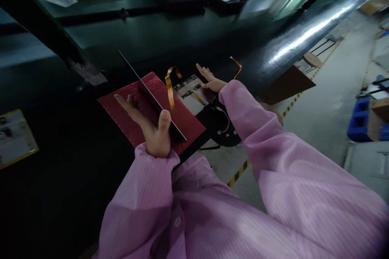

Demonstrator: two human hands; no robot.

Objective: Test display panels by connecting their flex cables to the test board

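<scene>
My left hand (153,131) holds a thin dark flat panel (148,92), perhaps a screen, tilted up so that mostly its edge shows. The thumb lies over that edge and the fingers stretch out on the left side. Below is a red bubble-wrap sheet (190,121). An orange flex ribbon cable (170,87) curls up between the panel and a flat electronic device (194,107) with exposed boards and connectors. At the far right edge of this device is my right hand (214,83), fingers stretched and the thumb near its surface.
Another orange ribbon cable (236,66) lies beyond my right hand. A yellow-edged sheet (18,137) lies at left. A dark post (54,32) crosses the upper left. Black trays (190,2) stand at the back. A stool (313,60) and blue bins (358,119) are on the right.
</scene>
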